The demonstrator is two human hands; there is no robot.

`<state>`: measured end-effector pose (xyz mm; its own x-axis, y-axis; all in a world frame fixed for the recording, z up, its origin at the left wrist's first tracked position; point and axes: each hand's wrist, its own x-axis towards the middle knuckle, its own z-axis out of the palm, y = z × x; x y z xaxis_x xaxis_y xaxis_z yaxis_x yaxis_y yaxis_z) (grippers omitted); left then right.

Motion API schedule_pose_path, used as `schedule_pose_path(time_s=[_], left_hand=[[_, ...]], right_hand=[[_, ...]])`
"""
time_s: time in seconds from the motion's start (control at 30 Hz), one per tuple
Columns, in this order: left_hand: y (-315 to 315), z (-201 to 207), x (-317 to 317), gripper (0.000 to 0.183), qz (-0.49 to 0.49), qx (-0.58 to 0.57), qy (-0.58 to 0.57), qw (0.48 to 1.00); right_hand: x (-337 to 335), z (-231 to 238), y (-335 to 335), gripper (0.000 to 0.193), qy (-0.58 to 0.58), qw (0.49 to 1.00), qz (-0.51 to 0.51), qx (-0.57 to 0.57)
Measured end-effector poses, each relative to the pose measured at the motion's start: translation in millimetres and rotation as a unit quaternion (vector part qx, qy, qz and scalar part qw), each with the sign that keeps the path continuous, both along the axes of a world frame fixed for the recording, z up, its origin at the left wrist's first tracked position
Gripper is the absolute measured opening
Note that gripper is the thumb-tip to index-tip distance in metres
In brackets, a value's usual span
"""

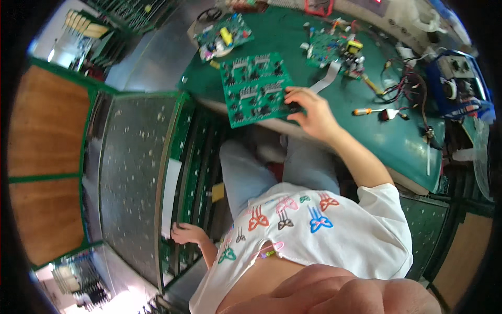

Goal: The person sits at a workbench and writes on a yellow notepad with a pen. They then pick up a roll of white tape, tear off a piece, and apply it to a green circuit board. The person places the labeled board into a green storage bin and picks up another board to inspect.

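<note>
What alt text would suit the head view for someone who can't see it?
The right hand holds the right edge of a green board that overhangs the front of a green table. The left hand is at the lower end of a white sheet. Two more boards, wires and a screwdriver lie on the table.

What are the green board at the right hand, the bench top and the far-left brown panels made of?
Green board: probably fibreglass laminate, semi-gloss, being a flat sheet carrying parts.
Bench top: perhaps rubber or vinyl, softly glossy where it catches light.
Brown panels: likely wood, satin, showing grain-like streaks.
</note>
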<state>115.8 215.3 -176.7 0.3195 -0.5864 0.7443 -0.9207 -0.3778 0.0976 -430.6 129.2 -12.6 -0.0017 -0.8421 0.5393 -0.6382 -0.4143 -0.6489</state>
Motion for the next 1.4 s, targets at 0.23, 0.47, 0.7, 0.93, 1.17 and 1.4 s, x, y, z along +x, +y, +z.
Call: schedule_pose_path(time_s=[0.23, 0.47, 0.7, 0.93, 1.17, 1.4], left_hand=[[-72, 47, -154, 0.024, -0.381, 0.030, 0.146, 0.913], [-160, 88, -277, 0.048, -0.629, 0.132, 0.383, 0.664], [-199, 104, -319, 0.044, -0.584, 0.184, 0.480, 0.628], [-217, 100, -337, 0.033, -0.536, 0.148, 0.533, 0.637], [-224, 105, -338, 0.036, -0.515, 0.186, 0.570, 0.612], [-218, 109, -343, 0.037, -0.516, 0.211, 0.523, 0.645]], right_hand=[[-16, -24, -19, 0.047, 0.104, 0.994, -0.017, 0.026], [-56, 65, 14, 0.046, 0.155, 0.987, -0.040, -0.028], [-204, 147, 7, 0.031, 0.289, 0.928, -0.223, -0.069], [-380, 214, -84, 0.036, 0.373, 0.842, -0.371, -0.119], [-464, 268, -197, 0.042, 0.407, 0.823, -0.386, -0.089], [-455, 264, -279, 0.050, 0.469, 0.770, -0.431, 0.037]])
